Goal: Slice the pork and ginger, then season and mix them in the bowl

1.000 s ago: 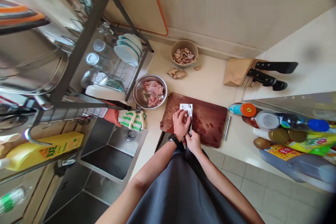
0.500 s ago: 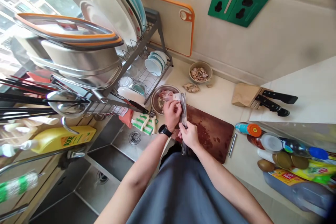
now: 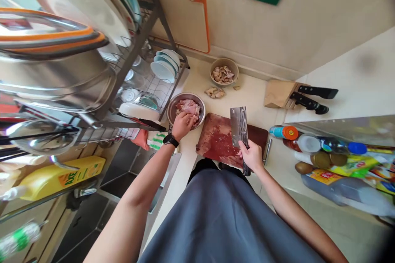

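Right hand (image 3: 251, 155): fingers wrapped shut round cleaver (image 3: 239, 127) handle, blade held upright over chopping board (image 3: 220, 146) | left hand (image 3: 183, 126): fingers curled down onto raw meat (image 3: 187, 107), grip unclear, meat lying in steel bowl (image 3: 201, 104) | beyond: knife block (image 3: 279, 93) on desk (image 3: 249, 100)

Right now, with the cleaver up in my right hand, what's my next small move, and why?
Probably bring the raw meat from the steel bowl onto the wooden cutting board with your left hand: that hand rests on the meat, and your right hand holds the cleaver upright above the board.
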A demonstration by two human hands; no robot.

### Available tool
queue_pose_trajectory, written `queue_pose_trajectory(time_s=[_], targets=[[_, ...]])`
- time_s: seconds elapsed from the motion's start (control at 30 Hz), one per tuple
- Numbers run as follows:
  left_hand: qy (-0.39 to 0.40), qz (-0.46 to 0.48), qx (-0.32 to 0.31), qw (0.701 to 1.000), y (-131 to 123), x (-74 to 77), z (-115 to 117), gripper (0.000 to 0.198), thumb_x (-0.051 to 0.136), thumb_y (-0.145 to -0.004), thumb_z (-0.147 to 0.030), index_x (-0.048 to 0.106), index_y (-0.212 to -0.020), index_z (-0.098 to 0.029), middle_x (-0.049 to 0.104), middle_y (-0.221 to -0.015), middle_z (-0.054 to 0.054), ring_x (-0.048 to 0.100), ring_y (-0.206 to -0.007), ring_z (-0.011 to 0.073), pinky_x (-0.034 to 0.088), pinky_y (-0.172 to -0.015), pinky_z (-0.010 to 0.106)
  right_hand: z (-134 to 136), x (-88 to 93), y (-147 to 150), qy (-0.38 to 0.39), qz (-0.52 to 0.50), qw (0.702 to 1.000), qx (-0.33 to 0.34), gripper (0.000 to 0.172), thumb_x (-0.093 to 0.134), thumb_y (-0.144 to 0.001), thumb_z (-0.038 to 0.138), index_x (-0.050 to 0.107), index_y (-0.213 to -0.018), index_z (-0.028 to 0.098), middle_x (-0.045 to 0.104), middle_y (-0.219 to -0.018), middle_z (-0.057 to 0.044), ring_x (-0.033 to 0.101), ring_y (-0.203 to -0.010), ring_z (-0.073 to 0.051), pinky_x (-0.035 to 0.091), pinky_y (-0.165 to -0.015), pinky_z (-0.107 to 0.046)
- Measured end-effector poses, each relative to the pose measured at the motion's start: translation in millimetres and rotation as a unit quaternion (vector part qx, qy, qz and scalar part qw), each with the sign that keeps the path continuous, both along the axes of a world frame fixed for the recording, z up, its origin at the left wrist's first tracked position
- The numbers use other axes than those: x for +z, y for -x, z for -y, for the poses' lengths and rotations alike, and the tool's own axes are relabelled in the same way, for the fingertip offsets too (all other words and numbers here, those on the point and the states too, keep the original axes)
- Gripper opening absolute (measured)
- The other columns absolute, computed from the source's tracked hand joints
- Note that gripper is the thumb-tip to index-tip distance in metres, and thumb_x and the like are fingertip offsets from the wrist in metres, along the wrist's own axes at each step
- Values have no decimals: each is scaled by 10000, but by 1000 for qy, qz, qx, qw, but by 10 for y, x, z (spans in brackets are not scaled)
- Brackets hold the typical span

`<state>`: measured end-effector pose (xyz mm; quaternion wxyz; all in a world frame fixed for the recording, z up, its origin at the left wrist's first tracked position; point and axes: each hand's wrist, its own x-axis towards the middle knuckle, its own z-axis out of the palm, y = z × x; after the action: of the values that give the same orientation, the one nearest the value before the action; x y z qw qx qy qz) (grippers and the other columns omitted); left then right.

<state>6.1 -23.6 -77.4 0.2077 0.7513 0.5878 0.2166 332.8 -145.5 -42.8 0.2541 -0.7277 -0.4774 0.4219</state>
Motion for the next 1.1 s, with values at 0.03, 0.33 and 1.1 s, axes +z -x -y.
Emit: queue_pose_trajectory(time_s=[0.03, 0.33, 1.1], targets=[[4, 3, -21, 1000, -34, 5, 25, 291, 461, -979, -356, 703, -1037, -204, 681, -1081, 100, 614, -1072, 228, 485, -989, 386, 112, -32, -99, 12, 4, 1000, -12, 485, 520, -878, 663, 575, -708, 212, 641, -502, -23, 613, -422, -155, 478, -456, -226], [88, -4, -115, 989, 163, 51, 138, 256, 483, -944, -300, 716, -1011, -220, 692, -1010, 85, 654, -972, 204, 536, -928, 350, 836, -256, -526, 88, -11, 992, -89, 517, 553, -825, 709, 572, -687, 211, 637, -487, -25, 601, -412, -161, 485, -473, -246], [106, -193, 43, 974, 304, -257, -829, 232, 586, -877, -293, 715, -966, -122, 718, -973, 169, 676, -912, 265, 520, -850, 356, 890, -281, -343, 108, -50, 987, -104, 491, 565, -808, 697, 591, -711, 216, 639, -499, -26, 598, -421, -180, 477, -459, -273]])
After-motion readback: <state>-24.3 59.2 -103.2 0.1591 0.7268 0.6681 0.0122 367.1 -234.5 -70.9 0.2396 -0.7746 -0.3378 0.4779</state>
